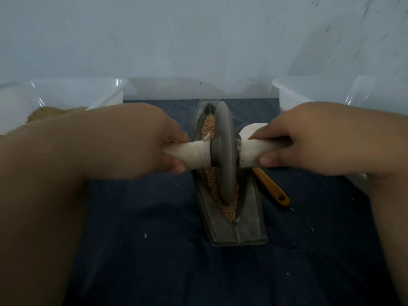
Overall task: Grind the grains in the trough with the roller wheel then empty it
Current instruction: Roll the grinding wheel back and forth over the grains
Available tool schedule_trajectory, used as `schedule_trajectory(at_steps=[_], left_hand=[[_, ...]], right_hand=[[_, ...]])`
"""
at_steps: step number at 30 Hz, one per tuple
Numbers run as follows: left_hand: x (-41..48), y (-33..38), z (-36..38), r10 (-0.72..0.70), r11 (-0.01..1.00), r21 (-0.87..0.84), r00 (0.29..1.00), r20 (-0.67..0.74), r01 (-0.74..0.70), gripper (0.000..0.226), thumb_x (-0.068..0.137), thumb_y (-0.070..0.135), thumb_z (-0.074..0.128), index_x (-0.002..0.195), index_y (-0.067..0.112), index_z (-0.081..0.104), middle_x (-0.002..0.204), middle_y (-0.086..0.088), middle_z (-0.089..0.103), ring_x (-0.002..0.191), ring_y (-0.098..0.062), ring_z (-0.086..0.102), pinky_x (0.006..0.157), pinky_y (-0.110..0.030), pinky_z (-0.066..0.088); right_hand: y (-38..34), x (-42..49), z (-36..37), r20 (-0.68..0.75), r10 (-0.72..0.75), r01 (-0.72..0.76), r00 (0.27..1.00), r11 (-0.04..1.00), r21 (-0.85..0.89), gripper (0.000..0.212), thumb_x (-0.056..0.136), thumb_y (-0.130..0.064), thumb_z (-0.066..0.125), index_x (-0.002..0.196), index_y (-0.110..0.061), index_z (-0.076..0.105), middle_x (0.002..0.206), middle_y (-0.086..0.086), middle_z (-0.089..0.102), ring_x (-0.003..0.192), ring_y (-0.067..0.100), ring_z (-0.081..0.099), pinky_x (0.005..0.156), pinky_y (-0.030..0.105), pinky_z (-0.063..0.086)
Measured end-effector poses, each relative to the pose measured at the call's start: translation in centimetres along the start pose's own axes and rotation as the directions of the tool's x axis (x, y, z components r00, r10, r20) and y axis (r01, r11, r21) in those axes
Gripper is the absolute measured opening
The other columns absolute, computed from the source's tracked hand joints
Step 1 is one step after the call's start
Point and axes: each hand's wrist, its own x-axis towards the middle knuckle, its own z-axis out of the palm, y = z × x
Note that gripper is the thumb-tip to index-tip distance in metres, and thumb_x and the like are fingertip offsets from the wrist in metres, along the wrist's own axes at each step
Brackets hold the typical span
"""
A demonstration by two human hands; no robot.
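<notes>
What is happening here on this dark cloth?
A person is grinding grains in a metal trough. The left hand and the right hand each grip one white-wrapped handle of the roller wheel, whose disc stands upright in the trough on the grains. Many grains look whole. A scoop with a yellow handle lies right of the trough.

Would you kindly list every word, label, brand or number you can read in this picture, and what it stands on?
None: no readable text shows on the roller wheel, the trough, the left bin, the right bin, the spoon or the cloth.
</notes>
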Motion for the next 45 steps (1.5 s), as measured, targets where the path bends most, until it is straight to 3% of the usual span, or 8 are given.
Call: schedule_trajectory(at_steps=[6, 12, 16, 19, 27, 32, 40, 45], left_hand=[[3.4, -1.1, 2.9, -0.087, 0.996, -0.016, 0.962, -0.259, 0.086, 0.022, 0.083, 0.048, 0.059, 0.103, 0.039, 0.061, 0.092, 0.008, 0.064, 0.089, -0.019, 0.059, 0.08, -0.04, 0.049], [6.3, -1.0, 5.8, -0.203, 0.979, -0.089, 0.836, -0.51, 0.183, 0.047, 0.093, 0.03, 0.059, 0.139, 0.027, 0.049, 0.131, -0.004, 0.059, 0.118, -0.029, 0.052, 0.105, -0.041, 0.033], [5.9, -1.6, 5.5, -0.193, 0.981, -0.112, 0.868, -0.457, 0.159, 0.038, 0.089, 0.034, 0.064, 0.126, 0.034, 0.058, 0.113, 0.001, 0.063, 0.103, -0.025, 0.058, 0.088, -0.04, 0.045], [4.8, -1.9, 4.0, -0.139, 0.99, -0.048, 0.931, -0.338, 0.13, 0.029, 0.082, 0.042, 0.067, 0.11, 0.04, 0.062, 0.09, 0.011, 0.059, 0.085, -0.015, 0.054, 0.075, -0.035, 0.045], [1.3, -1.2, 1.1, 0.008, 0.997, 0.081, 0.996, -0.087, -0.001, 0.044, 0.072, 0.062, 0.062, 0.113, 0.049, 0.061, 0.094, 0.017, 0.065, 0.083, -0.003, 0.056, 0.068, -0.025, 0.04], [2.7, -1.9, 1.9, -0.04, 0.999, -0.009, 0.989, -0.143, 0.04, 0.039, 0.077, 0.055, 0.062, 0.115, 0.044, 0.063, 0.092, 0.019, 0.063, 0.076, -0.003, 0.051, 0.068, -0.028, 0.039], [6.4, -1.4, 5.1, -0.19, 0.982, -0.072, 0.867, -0.46, 0.177, 0.051, 0.095, 0.034, 0.056, 0.144, 0.027, 0.043, 0.136, -0.006, 0.056, 0.121, -0.031, 0.051, 0.102, -0.043, 0.039], [4.9, -1.7, 4.1, -0.145, 0.989, -0.044, 0.923, -0.357, 0.139, 0.03, 0.087, 0.041, 0.063, 0.116, 0.037, 0.06, 0.095, 0.006, 0.06, 0.096, -0.022, 0.058, 0.081, -0.039, 0.047]], right_hand=[[0.9, 3.5, 3.0, -0.217, 0.054, -0.045, 0.975, 0.998, 0.047, 0.033, 0.089, -0.045, 0.061, 0.122, -0.043, 0.062, 0.099, -0.01, 0.067, 0.082, 0.008, 0.055, 0.061, 0.026, 0.034], [1.3, 6.3, 6.0, -0.514, 0.11, -0.107, 0.851, 0.994, 0.035, 0.049, 0.092, -0.039, 0.061, 0.139, -0.026, 0.053, 0.129, 0.002, 0.059, 0.12, 0.025, 0.047, 0.093, 0.032, 0.033], [1.0, 5.8, 5.5, -0.486, 0.08, -0.099, 0.87, 0.995, -0.012, 0.049, 0.09, -0.041, 0.063, 0.136, -0.028, 0.055, 0.123, 0.002, 0.061, 0.115, 0.025, 0.05, 0.092, 0.037, 0.039], [0.5, 4.4, 4.1, -0.357, 0.068, -0.081, 0.932, 0.996, -0.022, 0.039, 0.087, -0.047, 0.063, 0.124, -0.038, 0.06, 0.098, -0.008, 0.061, 0.092, 0.018, 0.055, 0.069, 0.031, 0.041], [0.0, 0.6, 0.3, -0.013, 0.031, -0.031, 0.999, 0.999, 0.033, 0.046, 0.071, -0.068, 0.044, 0.104, -0.044, 0.066, 0.078, -0.012, 0.065, 0.073, 0.0, 0.057, 0.057, 0.024, 0.039], [0.6, 2.4, 2.0, -0.183, 0.066, -0.052, 0.981, 0.996, 0.078, 0.034, 0.085, -0.053, 0.06, 0.118, -0.043, 0.063, 0.085, -0.018, 0.06, 0.075, 0.002, 0.052, 0.06, 0.02, 0.032], [2.1, 6.5, 6.1, -0.531, 0.114, -0.095, 0.84, 0.993, 0.063, 0.049, 0.09, -0.038, 0.065, 0.136, -0.026, 0.056, 0.127, 0.004, 0.061, 0.119, 0.029, 0.049, 0.097, 0.042, 0.04], [1.4, 5.5, 5.0, -0.461, 0.082, -0.085, 0.884, 0.996, 0.015, 0.045, 0.085, -0.043, 0.068, 0.128, -0.033, 0.06, 0.116, 0.0, 0.063, 0.109, 0.024, 0.054, 0.087, 0.038, 0.042]])
